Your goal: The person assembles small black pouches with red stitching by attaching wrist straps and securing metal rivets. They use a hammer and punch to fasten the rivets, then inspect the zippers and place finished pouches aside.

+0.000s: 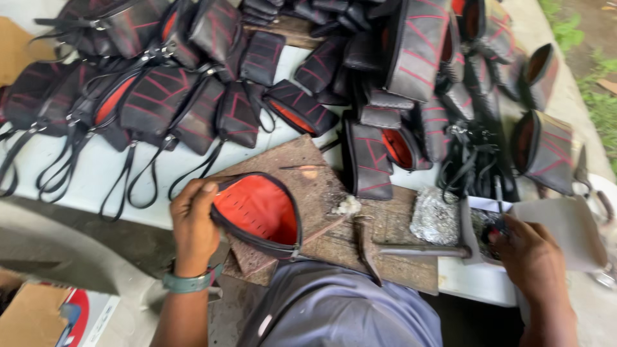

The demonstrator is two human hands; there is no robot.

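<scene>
An open black rubber pouch with orange lining (257, 212) is gripped by the left hand (193, 225) fingers over the scarred wooden board (392, 225). The right hand (530, 257) fingers are closed on a small dark object (498, 226), above the white worktop (96, 170).

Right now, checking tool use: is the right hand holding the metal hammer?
No, the right hand reaches into a white box; the metal hammer lies untouched.

Head camera, looking steeply down, close over workbench (96, 170).

White table (96, 170), piled black pouches (193, 96), worn wooden board (385, 225), hammer (424, 249)
</scene>
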